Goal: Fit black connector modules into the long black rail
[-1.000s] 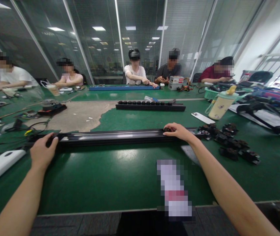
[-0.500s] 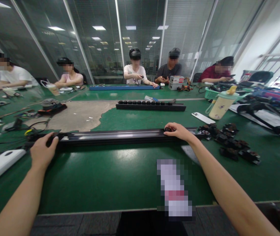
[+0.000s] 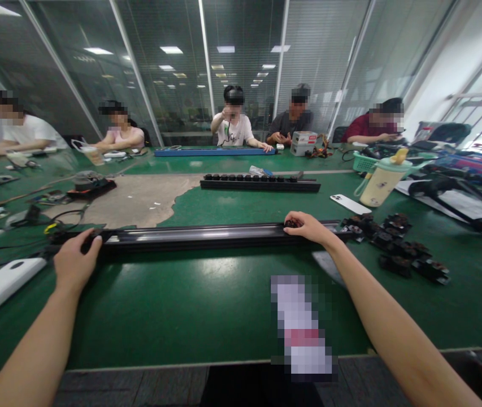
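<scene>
A long black rail (image 3: 198, 236) with a shiny grey top channel lies across the green table in front of me. My left hand (image 3: 77, 257) is curled round a dark part at the rail's left end, thumb on the near side. Toward the right end, my right hand (image 3: 308, 227) pinches a small black block (image 3: 291, 224) that sits on the rail. Just beyond the right end, several similar black blocks (image 3: 402, 246) with brownish parts lie in a loose group. The underside of both grips is hidden.
A second black rail (image 3: 261, 185) carrying a row of black blocks lies farther back. White phones (image 3: 350, 204), (image 3: 3, 288) lie right and left, the right one beside a yellow cup (image 3: 385, 181). Cables spread at left. A blurred-out card (image 3: 302, 322) lies near the edge. Several people sit opposite.
My hands and the rail stay practically where they were. Across the table, the person in the middle has raised one hand with a dark object toward the head.
</scene>
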The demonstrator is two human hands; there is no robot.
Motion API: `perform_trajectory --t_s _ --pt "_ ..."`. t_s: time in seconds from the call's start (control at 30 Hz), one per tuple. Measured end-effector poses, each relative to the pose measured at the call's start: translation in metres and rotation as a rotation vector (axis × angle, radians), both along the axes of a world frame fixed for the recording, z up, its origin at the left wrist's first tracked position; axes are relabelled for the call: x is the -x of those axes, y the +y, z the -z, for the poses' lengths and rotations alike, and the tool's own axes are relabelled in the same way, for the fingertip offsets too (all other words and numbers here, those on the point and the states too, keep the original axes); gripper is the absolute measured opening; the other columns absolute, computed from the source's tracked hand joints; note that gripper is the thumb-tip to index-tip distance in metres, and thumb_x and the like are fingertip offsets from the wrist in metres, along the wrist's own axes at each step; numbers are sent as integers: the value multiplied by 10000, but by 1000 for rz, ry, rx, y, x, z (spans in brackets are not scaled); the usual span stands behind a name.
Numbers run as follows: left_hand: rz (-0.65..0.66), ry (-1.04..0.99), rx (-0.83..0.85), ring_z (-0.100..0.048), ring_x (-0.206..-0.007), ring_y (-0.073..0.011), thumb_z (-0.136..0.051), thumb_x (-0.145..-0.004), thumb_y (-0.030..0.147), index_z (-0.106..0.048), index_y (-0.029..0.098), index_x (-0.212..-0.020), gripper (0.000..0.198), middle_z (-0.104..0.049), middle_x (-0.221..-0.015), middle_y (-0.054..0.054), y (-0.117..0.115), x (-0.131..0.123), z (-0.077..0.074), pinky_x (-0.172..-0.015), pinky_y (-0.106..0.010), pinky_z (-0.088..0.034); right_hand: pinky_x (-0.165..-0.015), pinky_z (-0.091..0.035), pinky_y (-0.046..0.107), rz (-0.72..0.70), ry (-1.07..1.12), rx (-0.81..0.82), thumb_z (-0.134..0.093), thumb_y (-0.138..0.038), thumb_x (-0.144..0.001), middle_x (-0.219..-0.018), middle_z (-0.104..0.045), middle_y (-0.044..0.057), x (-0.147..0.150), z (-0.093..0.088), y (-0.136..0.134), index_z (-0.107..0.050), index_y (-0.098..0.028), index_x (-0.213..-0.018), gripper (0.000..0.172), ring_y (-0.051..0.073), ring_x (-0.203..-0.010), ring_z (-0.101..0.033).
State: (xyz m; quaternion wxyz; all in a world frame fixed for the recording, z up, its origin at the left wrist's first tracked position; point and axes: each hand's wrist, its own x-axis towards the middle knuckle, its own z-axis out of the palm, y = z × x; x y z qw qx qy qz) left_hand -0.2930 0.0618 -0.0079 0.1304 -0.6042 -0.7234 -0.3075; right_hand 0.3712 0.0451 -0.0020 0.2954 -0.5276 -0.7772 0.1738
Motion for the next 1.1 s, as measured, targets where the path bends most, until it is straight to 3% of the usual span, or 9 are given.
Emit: perform_trajectory --t_s 1.1 --pt "-9 5 9 -550 -1216 -301 -362 -920 624 -575 141 -1367 692 -615 -1300 -161 0 0 0 -1072 -429 -402 -672 -355 289 10 -11 -9 -629 -351 -745 -753 -549 -9 2 0 0 -568 -226 -834 166 174 -739 -480"
